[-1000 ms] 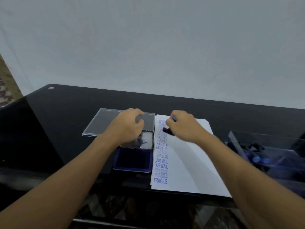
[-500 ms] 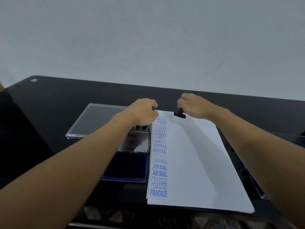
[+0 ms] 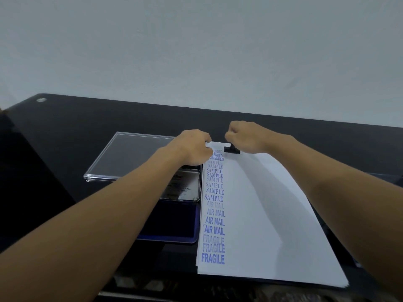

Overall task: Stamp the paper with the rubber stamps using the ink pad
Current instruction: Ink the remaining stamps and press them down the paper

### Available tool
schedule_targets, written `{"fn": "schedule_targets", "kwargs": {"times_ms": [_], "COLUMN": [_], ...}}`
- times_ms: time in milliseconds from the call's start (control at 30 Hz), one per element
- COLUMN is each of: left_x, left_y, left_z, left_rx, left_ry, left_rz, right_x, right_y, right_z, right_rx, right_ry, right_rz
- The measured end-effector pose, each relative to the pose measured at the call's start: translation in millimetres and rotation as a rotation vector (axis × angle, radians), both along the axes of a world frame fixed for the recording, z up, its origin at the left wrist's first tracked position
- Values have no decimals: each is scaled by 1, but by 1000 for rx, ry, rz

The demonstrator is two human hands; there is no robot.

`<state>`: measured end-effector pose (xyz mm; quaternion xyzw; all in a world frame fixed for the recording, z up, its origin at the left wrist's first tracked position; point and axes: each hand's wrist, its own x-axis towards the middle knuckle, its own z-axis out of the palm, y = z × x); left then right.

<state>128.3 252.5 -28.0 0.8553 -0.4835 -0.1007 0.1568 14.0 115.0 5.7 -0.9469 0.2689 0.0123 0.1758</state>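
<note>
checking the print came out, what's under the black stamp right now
The black stamp, gripped by the right hand, sits on the far edge of the white paper, right of the AMENDED prints. Its base covers any mark beneath it.

I seem to be at an office desk: a glossy black tabletop (image 3: pixel 87 118) against a bare pale wall (image 3: pixel 196 51), with stamped paper (image 3: pixel 272 225) and an ink pad (image 3: pixel 174 223) before me.

The scene was lit softly and evenly; blurred shadows were thrown across the paper (image 3: pixel 272 225), and the table (image 3: pixel 87 118) edge was bent by the lens.
</note>
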Motion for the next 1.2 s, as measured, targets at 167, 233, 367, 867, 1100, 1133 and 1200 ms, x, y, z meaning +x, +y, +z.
{"fn": "schedule_targets", "kwargs": {"times_ms": [167,233,367,867,1100,1133,1200], "left_x": [2,2,3,9,9,9,9], "left_y": [0,0,-1,-3,-4,-3,-3], "left_z": [-3,-3,-4,-13,-15,-16,-16], "left_rx": [22,26,41,51,46,43,36], "left_ry": [2,-1,-11,-1,-10,-10,-16], "left_rz": [1,-2,-4,-1,0,2,1], "right_x": [1,2,2,-4,-3,-3,-2], "right_y": [0,1,4,18,18,17,16], "right_z": [-1,-1,-5,-12,-12,-12,-13], "right_rx": [-6,-4,-19,33,27,25,25], "right_ry": [0,-3,28,-32,-40,-41,-49], "right_rz": [2,-3,-12,-50,-45,-45,-50]}}
